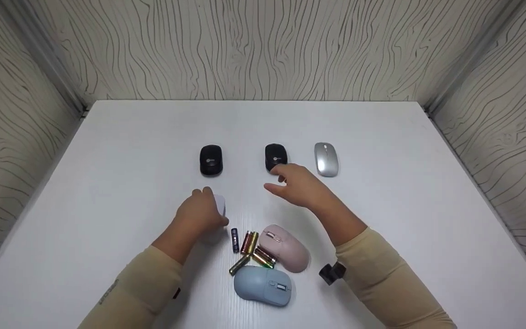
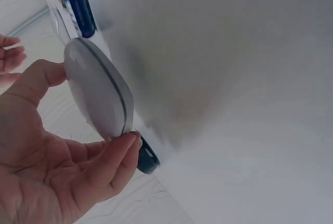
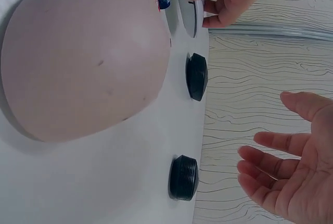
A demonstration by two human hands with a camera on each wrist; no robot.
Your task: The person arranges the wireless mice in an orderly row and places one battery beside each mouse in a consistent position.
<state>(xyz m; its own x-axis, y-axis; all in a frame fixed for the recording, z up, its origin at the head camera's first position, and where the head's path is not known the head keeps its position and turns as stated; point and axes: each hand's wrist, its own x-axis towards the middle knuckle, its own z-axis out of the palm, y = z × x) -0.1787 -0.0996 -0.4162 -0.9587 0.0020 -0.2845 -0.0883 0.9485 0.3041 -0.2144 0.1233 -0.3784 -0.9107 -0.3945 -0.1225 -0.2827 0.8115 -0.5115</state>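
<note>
Left fingers (image 2: 110, 162) pinch a white mouse (image 2: 96, 88), perhaps lifted; right fingers (image 3: 281, 141) spread loosely apart.

In head view, the left hand (image 1: 199, 213) mostly hides the white mouse (image 1: 220, 204).

The left hand (image 2: 62, 161) pinches a pale mouse (image 2: 98, 88), with a blue battery (image 2: 79, 8) in view above that mouse, a partly hidden dark mouse (image 2: 148, 158) past its lower end, the right hand (image 2: 9, 57) off to its left, and white tabletop (image 2: 239, 104) to its right.
</note>
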